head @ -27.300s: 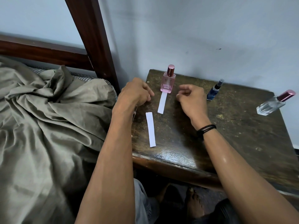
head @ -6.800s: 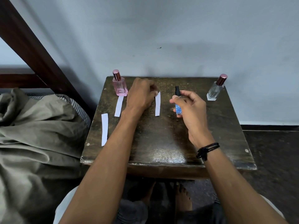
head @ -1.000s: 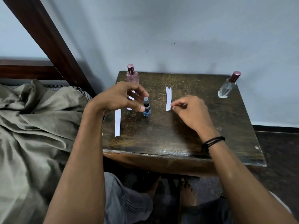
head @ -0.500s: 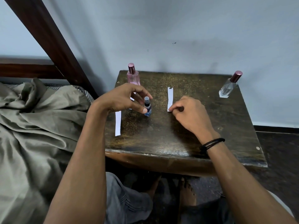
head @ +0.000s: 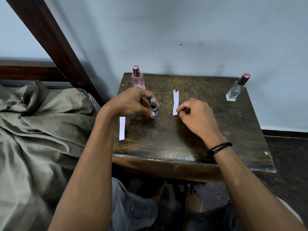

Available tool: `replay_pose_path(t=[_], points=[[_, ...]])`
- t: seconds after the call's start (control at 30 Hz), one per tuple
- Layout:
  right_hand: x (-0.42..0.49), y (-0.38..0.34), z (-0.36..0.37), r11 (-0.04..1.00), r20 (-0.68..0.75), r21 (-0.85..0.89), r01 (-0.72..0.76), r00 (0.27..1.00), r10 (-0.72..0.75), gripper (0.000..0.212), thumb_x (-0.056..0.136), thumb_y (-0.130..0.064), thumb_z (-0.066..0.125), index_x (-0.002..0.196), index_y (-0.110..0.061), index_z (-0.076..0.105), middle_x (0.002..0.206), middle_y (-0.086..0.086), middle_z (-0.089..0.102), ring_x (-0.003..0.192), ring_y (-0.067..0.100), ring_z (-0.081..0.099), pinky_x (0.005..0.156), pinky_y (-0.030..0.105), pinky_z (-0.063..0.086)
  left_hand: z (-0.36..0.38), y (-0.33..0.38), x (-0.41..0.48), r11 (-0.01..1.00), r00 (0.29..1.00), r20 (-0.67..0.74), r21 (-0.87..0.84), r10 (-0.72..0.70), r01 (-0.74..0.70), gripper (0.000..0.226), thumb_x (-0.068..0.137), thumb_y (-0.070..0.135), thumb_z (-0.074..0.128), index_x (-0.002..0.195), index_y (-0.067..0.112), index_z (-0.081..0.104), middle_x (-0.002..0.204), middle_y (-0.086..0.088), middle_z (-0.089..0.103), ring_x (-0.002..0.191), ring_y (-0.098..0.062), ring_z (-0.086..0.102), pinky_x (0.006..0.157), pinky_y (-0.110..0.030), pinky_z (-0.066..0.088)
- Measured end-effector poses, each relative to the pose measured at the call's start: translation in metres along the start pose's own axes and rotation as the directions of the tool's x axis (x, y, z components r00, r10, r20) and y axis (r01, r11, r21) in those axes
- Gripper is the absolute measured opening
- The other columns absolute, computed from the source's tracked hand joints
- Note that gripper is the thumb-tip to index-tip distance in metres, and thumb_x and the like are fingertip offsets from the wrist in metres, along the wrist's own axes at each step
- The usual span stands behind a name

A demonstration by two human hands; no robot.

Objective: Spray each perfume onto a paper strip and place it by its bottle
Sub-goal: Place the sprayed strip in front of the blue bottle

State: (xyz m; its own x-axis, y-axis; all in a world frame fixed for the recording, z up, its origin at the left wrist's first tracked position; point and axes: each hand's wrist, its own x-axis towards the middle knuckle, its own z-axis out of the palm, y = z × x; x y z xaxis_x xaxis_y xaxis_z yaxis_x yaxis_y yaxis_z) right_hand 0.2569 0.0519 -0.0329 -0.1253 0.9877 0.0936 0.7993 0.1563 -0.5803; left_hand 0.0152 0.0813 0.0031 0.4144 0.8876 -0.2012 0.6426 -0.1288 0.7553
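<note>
Two hands busy. Left hand (head: 131, 104) curls round the small blue bottle (head: 153, 109), low on the table (head: 166, 144); right hand (head: 198, 117) pinches the near end of a paper strip (head: 175, 100) lying flat. Blue perfume's turn, I judge. Next: bring strip to nozzle, press, lay it beside this bottle. Spare strip (head: 122, 128) at left edge; pink bottle (head: 138, 80) and clear bottle (head: 236, 89) at the back.

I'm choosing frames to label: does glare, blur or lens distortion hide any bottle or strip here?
Head view: glare patch on the table near its front edge; faint shadows on the wall behind the pink bottle and clear bottle; wide-lens stretch in the forearms; blue bottle in the left hand slightly soft; nothing hidden by optics.
</note>
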Motion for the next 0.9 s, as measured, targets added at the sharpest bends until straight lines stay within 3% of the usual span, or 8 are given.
replay_pose_path(t=[0.3, 0.43, 0.63, 0.77, 0.83, 0.9], points=[[0.0, 0.001, 0.0, 1.0, 0.001, 0.008, -0.002, 1.0, 0.002, 0.016, 0.089, -0.015, 0.068, 0.093, -0.026, 0.078, 0.094, -0.017, 0.061, 0.08, 0.007, 0.056, 0.07, 0.023, 0.037, 0.002, -0.004, 0.002, 0.998, 1.0, 0.018, 0.053, -0.026, 0.025, 0.031, 0.074, 0.011, 0.088, 0.095, 0.027, 0.073, 0.089, 0.012, 0.075, 0.085, -0.003, 0.071, 0.081, -0.019, 0.052], [0.0, 0.001, 0.0, 1.0, 0.001, 0.015, -0.004, 1.0, 0.004, 0.016, 0.089, -0.014, 0.069, 0.094, -0.026, 0.079, 0.092, -0.017, 0.062, 0.078, 0.006, 0.056, 0.062, 0.02, 0.037, 0.002, -0.006, 0.003, 0.998, 1.0, 0.002, 0.064, -0.026, 0.026, 0.03, 0.073, 0.014, 0.089, 0.095, 0.028, 0.073, 0.09, 0.011, 0.075, 0.084, -0.004, 0.071, 0.083, -0.025, 0.055], [0.0, -0.001, -0.002, 1.0, 0.015, 0.025, -0.015, 1.0, 0.014, 0.018, 0.088, -0.012, 0.069, 0.095, -0.026, 0.079, 0.097, -0.011, 0.072, 0.085, 0.01, 0.066, 0.076, 0.028, 0.054, 0.0, -0.008, 0.002, 0.998, 0.998, 0.035, 0.041, -0.054, 0.052, 0.038, 0.072, 0.016, 0.09, 0.102, 0.029, 0.071, 0.084, 0.018, 0.072, 0.079, 0.002, 0.068, 0.073, -0.017, 0.049], [-0.001, -0.001, -0.006, 0.999, -0.015, 0.027, -0.04, 0.999, 0.04, 0.017, 0.089, -0.014, 0.07, 0.093, -0.028, 0.079, 0.095, -0.011, 0.073, 0.083, 0.011, 0.067, 0.075, 0.03, 0.055, -0.009, -0.005, -0.008, 0.995, 0.998, 0.027, -0.089, -0.051, 0.053, 0.049, 0.07, 0.019, 0.092, 0.112, 0.026, 0.068, 0.091, 0.012, 0.07, 0.087, -0.006, 0.07, 0.072, -0.018, 0.056], [0.0, 0.002, -0.009, 0.998, -0.044, 0.031, -0.062, 0.997, 0.064, 0.018, 0.088, -0.014, 0.07, 0.089, -0.03, 0.078, 0.091, -0.014, 0.07, 0.079, 0.009, 0.065, 0.07, 0.026, 0.051, -0.015, -0.001, -0.015, 0.985, 1.0, -0.01, -0.173, -0.024, 0.022, 0.054, 0.067, 0.026, 0.094, 0.114, 0.026, 0.068, 0.103, 0.007, 0.07, 0.093, -0.012, 0.071, 0.079, -0.025, 0.059], [0.0, 0.005, -0.013, 0.995, -0.083, 0.043, -0.09, 0.992, 0.093, 0.018, 0.088, -0.015, 0.07, 0.087, -0.032, 0.077, 0.088, -0.016, 0.066, 0.076, 0.007, 0.062, 0.064, 0.022, 0.045, -0.019, 0.005, -0.021, 0.966, 0.997, -0.075, -0.257, 0.012, -0.031, 0.055, 0.064, 0.033, 0.091, 0.114, 0.028, 0.069, 0.107, 0.005, 0.069, 0.091, -0.009, 0.069, 0.076, -0.024, 0.057]])
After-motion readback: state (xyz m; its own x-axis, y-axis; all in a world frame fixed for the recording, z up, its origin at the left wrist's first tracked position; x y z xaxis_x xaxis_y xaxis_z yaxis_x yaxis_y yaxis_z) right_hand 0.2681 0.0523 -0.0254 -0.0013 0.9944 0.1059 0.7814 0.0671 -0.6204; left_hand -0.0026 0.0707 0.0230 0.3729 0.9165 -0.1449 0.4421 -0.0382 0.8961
